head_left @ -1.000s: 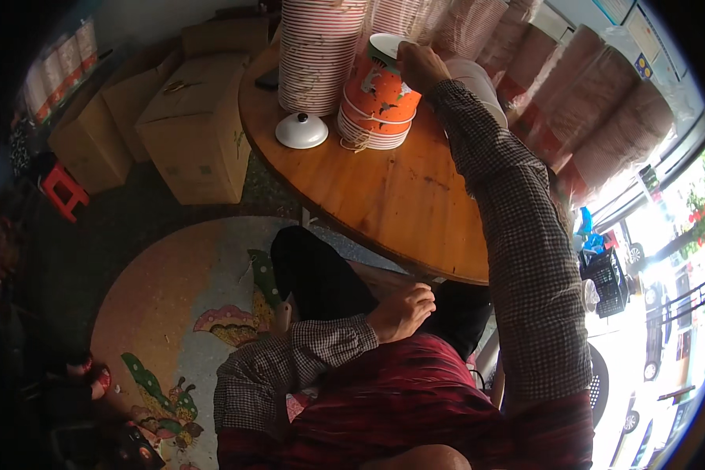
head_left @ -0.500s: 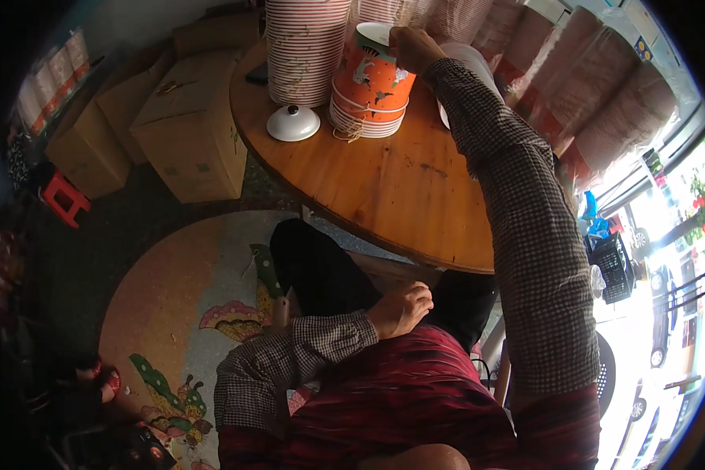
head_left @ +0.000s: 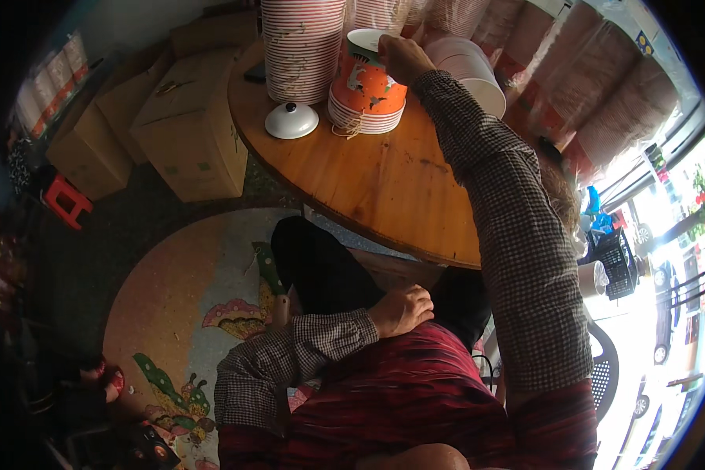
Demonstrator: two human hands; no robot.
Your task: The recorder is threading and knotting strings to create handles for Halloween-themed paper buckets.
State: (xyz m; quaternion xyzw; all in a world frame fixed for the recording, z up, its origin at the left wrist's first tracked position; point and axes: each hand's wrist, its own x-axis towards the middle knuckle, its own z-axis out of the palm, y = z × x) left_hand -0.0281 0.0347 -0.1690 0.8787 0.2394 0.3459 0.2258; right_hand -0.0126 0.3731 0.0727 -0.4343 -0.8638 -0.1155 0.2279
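An orange printed paper bucket (head_left: pixel 372 82) stands upside down or upright, I cannot tell which, at the top of a short nested stack of white rims (head_left: pixel 366 121). Thin string (head_left: pixel 351 125) loops around that stack. The fingers of my right hand (head_left: pixel 406 59) grip the bucket's upper edge, closed on it. My left hand (head_left: pixel 402 312) rests in my lap with its fingers curled, and nothing shows in them. Beside the bucket lies a white lid (head_left: pixel 291 121) with a black knob. Behind my right wrist, a nested stack of white paper buckets (head_left: pixel 470 74) lies on its side.
A tall stack of nested buckets (head_left: pixel 303 55) stands on the round wooden table (head_left: pixel 384 188). Bagged stacks (head_left: pixel 595 78) line the far right. Cardboard boxes (head_left: pixel 192 125) and a red stool (head_left: pixel 68 201) are at left. Hair of another person (head_left: pixel 558 196) shows past my right sleeve.
My right hand has moved slightly left and down, with the orange bucket sitting a little lower in the stack. More of the sideways stack shows. My left hand stays still.
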